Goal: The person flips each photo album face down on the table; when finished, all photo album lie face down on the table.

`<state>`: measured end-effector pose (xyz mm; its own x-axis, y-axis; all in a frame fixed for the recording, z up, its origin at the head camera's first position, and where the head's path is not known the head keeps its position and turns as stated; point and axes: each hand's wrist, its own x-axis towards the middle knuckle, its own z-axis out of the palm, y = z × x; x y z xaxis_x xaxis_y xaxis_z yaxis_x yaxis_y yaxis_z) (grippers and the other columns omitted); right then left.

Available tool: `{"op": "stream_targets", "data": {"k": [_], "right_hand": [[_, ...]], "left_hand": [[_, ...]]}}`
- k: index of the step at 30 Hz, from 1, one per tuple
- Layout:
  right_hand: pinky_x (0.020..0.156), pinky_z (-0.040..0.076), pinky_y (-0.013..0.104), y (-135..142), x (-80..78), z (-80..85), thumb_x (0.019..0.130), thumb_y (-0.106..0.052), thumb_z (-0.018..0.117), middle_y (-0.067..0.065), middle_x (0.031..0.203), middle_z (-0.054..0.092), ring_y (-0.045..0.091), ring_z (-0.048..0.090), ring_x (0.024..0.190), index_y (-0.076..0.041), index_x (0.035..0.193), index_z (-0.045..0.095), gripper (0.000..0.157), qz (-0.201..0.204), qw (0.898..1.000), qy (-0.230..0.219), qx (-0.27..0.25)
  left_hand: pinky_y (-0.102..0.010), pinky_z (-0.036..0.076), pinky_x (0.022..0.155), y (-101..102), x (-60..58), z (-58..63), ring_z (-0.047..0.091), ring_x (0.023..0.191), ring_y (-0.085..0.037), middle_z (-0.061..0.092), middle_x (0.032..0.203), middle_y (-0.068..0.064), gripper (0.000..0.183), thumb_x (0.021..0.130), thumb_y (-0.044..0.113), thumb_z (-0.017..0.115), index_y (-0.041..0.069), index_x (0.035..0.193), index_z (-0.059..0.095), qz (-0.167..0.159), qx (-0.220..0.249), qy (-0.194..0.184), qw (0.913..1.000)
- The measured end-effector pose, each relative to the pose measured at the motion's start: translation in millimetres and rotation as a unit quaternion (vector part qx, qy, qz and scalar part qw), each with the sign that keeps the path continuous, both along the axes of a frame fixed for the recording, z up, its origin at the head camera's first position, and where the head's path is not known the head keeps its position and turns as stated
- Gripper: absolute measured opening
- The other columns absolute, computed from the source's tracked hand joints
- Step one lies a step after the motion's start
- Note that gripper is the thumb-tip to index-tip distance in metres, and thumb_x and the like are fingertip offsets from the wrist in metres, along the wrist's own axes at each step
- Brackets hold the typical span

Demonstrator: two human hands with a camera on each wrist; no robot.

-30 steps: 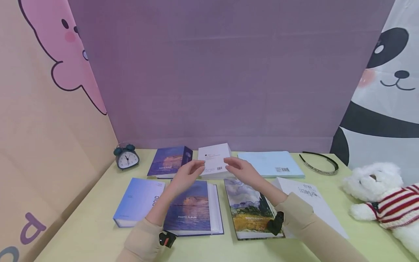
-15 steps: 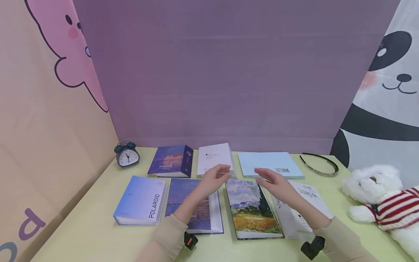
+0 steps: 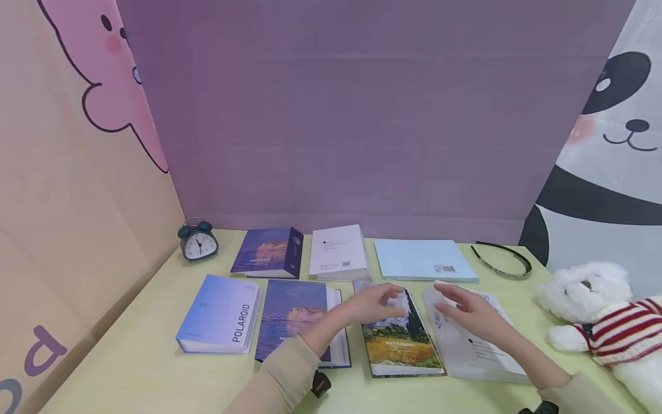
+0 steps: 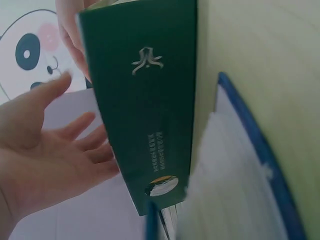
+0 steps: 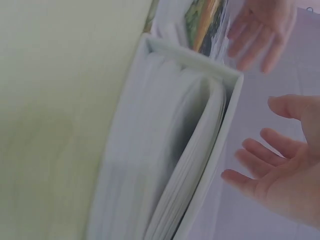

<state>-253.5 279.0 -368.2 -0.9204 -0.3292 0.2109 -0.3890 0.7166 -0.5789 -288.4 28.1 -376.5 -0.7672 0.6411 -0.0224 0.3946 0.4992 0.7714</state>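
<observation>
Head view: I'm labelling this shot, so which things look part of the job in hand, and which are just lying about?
Likely in the job:
landscape album, under the left hand
front white album, under the right hand
perhaps also POLAROID album, front seascape album, rear seascape album, rear white album, pale blue album

Apparently just lying about:
alarm clock
headband
teddy bear

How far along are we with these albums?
Looks done: seven albums lie in two rows, three behind four. In hand: nothing held; the left hand hovers over the landscape album, the right hand over the white front album. Remaining, perhaps: handling those two, as neither is gripped.
</observation>
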Motion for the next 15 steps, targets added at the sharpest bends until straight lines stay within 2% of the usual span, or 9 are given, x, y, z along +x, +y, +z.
{"op": "stream_targets", "data": {"k": [2, 3, 4, 6, 7, 9, 10, 12, 15], "right_hand": [[0.092, 0.047, 0.052, 5, 2.7, -2.0, 0.094, -0.024, 0.058, 0.026, 0.131, 0.052, 0.045, 0.048, 0.120, 0.003, 0.133, 0.048, 0.048, -0.003, 1.000, -0.001, 0.004], [0.091, 0.047, 0.051, 8, 4.4, -2.9, 0.094, -0.024, 0.058, 0.026, 0.131, 0.052, 0.045, 0.049, 0.120, 0.003, 0.133, 0.049, 0.048, -0.007, 1.000, -0.005, 0.006], [0.091, 0.048, 0.050, 10, 6.0, -4.1, 0.094, -0.024, 0.058, 0.026, 0.130, 0.053, 0.045, 0.050, 0.119, 0.004, 0.132, 0.049, 0.048, -0.010, 1.000, -0.008, 0.008], [0.090, 0.049, 0.048, 14, 9.4, -6.2, 0.093, -0.023, 0.060, 0.026, 0.129, 0.054, 0.044, 0.051, 0.118, 0.004, 0.131, 0.050, 0.048, -0.015, 1.000, -0.010, 0.010], [0.090, 0.049, 0.047, 16, 11.0, -7.2, 0.092, -0.023, 0.060, 0.025, 0.129, 0.054, 0.044, 0.051, 0.118, 0.004, 0.130, 0.051, 0.048, -0.017, 1.000, -0.011, 0.011], [0.090, 0.049, 0.047, 20, 14.0, -9.2, 0.091, -0.025, 0.062, 0.025, 0.129, 0.054, 0.044, 0.050, 0.118, 0.003, 0.129, 0.052, 0.048, -0.020, 1.000, -0.013, 0.016], [0.090, 0.049, 0.047, 22, 14.9, -10.3, 0.090, -0.026, 0.063, 0.025, 0.129, 0.055, 0.043, 0.050, 0.119, 0.003, 0.128, 0.053, 0.049, -0.022, 0.999, -0.012, 0.020], [0.091, 0.049, 0.045, 25, 16.9, -12.1, 0.089, -0.028, 0.064, 0.023, 0.129, 0.055, 0.042, 0.050, 0.119, 0.001, 0.128, 0.054, 0.049, -0.029, 0.999, -0.010, 0.032], [0.090, 0.051, 0.035, 29, 19.9, -14.1, 0.088, -0.032, 0.065, 0.021, 0.130, 0.055, 0.039, 0.052, 0.119, -0.002, 0.128, 0.055, 0.051, -0.040, 0.998, -0.014, 0.051]], "left_hand": [[-0.042, 0.029, 0.112, -1, 4.0, 1.2, 0.038, 0.135, -0.018, 0.040, 0.147, -0.001, 0.063, 0.089, 0.040, 0.062, 0.020, 0.144, 0.039, -0.042, -0.073, 0.009, 0.9964], [-0.045, 0.021, 0.115, -2, 6.7, 2.8, 0.032, 0.139, -0.017, 0.035, 0.151, 0.001, 0.065, 0.088, 0.042, 0.063, 0.023, 0.144, 0.037, -0.062, -0.120, 0.020, 0.9907], [-0.049, 0.013, 0.117, -3, 9.8, 4.6, 0.025, 0.142, -0.017, 0.028, 0.153, 0.002, 0.068, 0.086, 0.045, 0.064, 0.026, 0.145, 0.035, -0.083, -0.166, 0.034, 0.9820], [-0.055, -0.002, 0.116, -5, 16.5, 10.0, 0.009, 0.146, -0.017, 0.016, 0.157, 0.006, 0.074, 0.083, 0.051, 0.065, 0.033, 0.147, 0.031, -0.118, -0.253, 0.072, 0.9575], [-0.057, -0.005, 0.114, -6, 19.5, 12.4, 0.003, 0.146, -0.017, 0.011, 0.158, 0.006, 0.077, 0.082, 0.052, 0.066, 0.036, 0.147, 0.028, -0.131, -0.285, 0.084, 0.9458], [-0.057, -0.007, 0.114, -7, 24.6, 16.5, -0.003, 0.146, -0.017, 0.004, 0.159, 0.007, 0.081, 0.080, 0.054, 0.067, 0.039, 0.148, 0.024, -0.144, -0.328, 0.099, 0.9285], [-0.057, -0.007, 0.114, -8, 25.7, 17.5, -0.004, 0.146, -0.017, 0.003, 0.159, 0.007, 0.083, 0.080, 0.054, 0.067, 0.039, 0.148, 0.023, -0.148, -0.338, 0.103, 0.9237], [-0.057, -0.006, 0.114, -10, 26.1, 18.6, -0.005, 0.146, -0.016, 0.002, 0.159, 0.009, 0.084, 0.079, 0.054, 0.068, 0.040, 0.148, 0.022, -0.151, -0.350, 0.105, 0.9186], [-0.057, -0.005, 0.114, -13, 24.8, 19.0, -0.005, 0.146, -0.015, 0.002, 0.159, 0.010, 0.085, 0.078, 0.054, 0.070, 0.041, 0.147, 0.022, -0.154, -0.364, 0.107, 0.9124]]}}
